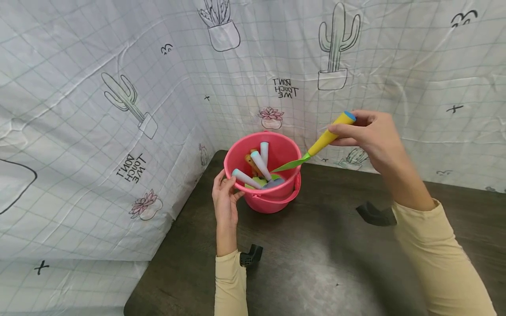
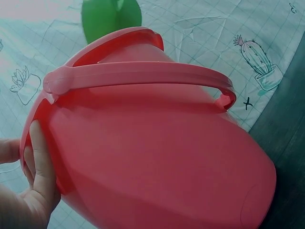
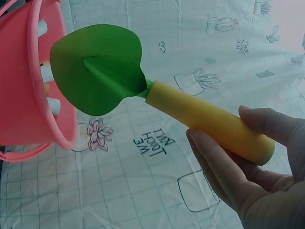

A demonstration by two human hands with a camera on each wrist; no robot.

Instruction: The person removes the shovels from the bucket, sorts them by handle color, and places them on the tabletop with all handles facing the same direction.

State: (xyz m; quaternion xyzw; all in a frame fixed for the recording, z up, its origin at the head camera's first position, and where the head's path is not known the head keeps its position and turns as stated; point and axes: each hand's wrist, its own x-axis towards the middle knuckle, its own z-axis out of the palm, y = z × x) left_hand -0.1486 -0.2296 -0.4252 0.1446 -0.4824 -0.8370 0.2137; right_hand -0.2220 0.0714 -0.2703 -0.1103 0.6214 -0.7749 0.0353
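The right hand grasps the trowel, blade at the mouth of the bucket on the worktop, while the left hand pinches its rim; a careless swing could catch the tools inside and tip it.

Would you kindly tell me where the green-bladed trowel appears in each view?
Head: right of centre, the trowel in the right hand.
Left wrist: only its green blade shows, top edge, left of centre.
Right wrist: it slants from upper left down to the right.
Shared landmark: the pink bucket.
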